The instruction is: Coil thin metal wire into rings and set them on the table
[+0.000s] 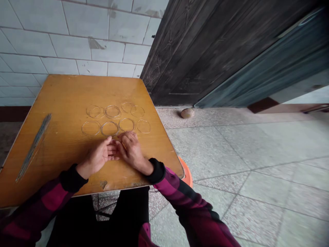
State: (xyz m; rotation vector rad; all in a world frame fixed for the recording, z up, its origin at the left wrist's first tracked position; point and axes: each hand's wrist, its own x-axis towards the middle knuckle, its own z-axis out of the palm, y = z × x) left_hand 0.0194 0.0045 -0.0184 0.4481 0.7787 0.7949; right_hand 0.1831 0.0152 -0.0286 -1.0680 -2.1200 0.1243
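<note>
Two rows of thin wire rings lie flat on a yellow-brown wooden tabletop, some overlapping in the far row. My left hand and my right hand rest on the table just below the near row. Their fingertips meet, and any thin wire between them is hidden or too fine to make out. A long grey strip or bundle of wire lies slantwise near the table's left edge, well away from both hands.
An orange plastic rim shows under the table's right corner. A small rounded stone lies on the speckled tile floor by a dark wooden door. White tiles cover the wall behind the table.
</note>
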